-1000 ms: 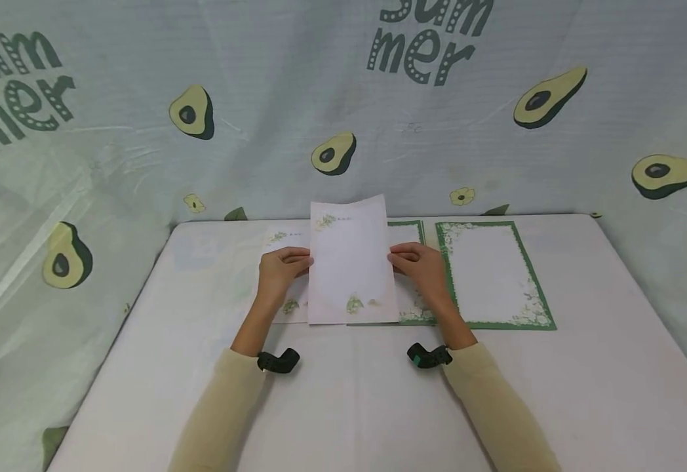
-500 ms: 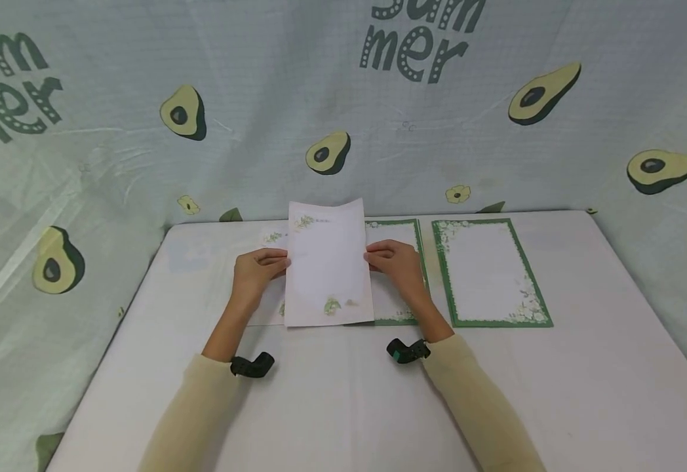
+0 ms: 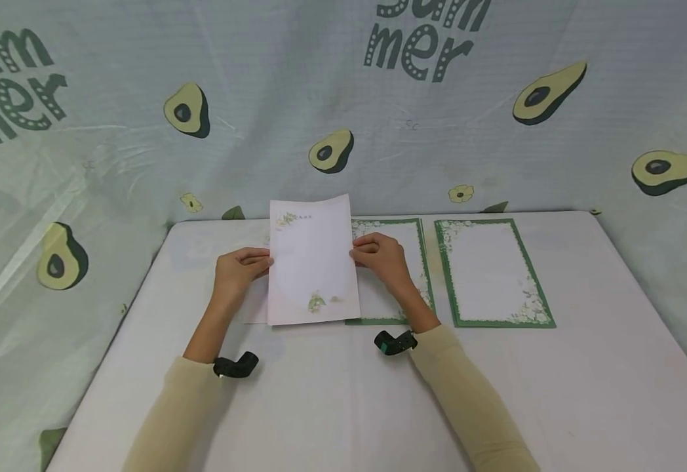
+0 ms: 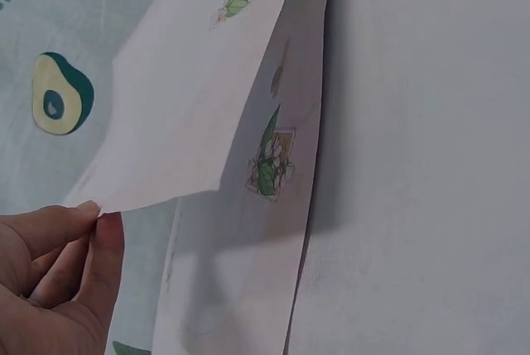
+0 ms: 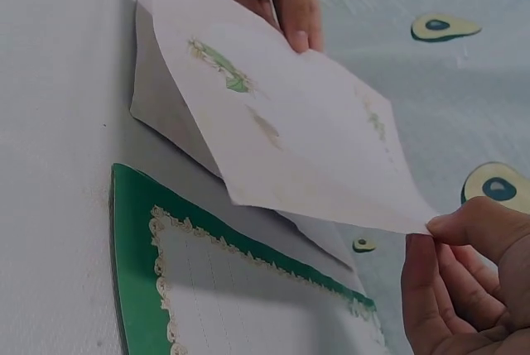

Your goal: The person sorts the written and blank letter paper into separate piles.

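Paper sheet, pale pink, rectangular, flower-printed, seems raised above a similar flower-printed sheet on the white desk, my left grip and right grip pinching its side edges, good holds, I judge, for something light, floppy, easily creased.

The raised sheet is thin, smooth paper with no shine. The green-edged sheets look like paper too. The sleeves look like cloth. The black cameras look like plastic. The curtain is creased and a bit shiny.

pale avocado-print sheet behind a broad white table
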Demonstrator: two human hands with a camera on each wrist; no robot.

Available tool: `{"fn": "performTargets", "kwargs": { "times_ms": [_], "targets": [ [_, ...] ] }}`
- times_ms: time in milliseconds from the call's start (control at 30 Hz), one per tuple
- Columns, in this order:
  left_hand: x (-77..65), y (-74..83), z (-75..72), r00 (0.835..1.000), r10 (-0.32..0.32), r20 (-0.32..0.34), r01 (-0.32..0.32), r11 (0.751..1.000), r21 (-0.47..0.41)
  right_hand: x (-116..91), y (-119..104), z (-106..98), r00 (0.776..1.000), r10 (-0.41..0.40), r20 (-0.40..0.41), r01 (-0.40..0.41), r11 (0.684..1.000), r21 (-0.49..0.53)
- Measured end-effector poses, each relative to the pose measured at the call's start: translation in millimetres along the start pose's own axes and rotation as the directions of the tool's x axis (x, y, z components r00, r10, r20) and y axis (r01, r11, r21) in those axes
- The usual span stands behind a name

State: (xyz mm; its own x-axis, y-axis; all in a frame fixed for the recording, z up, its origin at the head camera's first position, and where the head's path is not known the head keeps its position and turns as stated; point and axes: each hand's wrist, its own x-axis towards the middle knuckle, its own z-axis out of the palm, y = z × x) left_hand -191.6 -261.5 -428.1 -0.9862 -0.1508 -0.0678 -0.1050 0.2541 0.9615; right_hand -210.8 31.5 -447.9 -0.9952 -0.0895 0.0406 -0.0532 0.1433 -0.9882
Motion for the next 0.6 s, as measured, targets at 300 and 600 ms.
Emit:
{"fn": "performTargets", "kwargs": {
  "times_ms": [300, 600],
  "targets": [
    [1.0, 0.6, -5.1, 1.000, -0.025, -0.015, 0.024, 0.999, -0.021, 2.2, -0.8, 6.3, 1.000, 0.007, -0.004, -0.007, 1.000, 0.008],
    [5.6, -1.4, -8.7, 0.998, -0.054, -0.014, 0.054, 0.999, 0.007, 2.9, -2.1, 13.6, 1.000, 0.018, -0.010, -0.017, 0.999, 0.029]
  ]
}}
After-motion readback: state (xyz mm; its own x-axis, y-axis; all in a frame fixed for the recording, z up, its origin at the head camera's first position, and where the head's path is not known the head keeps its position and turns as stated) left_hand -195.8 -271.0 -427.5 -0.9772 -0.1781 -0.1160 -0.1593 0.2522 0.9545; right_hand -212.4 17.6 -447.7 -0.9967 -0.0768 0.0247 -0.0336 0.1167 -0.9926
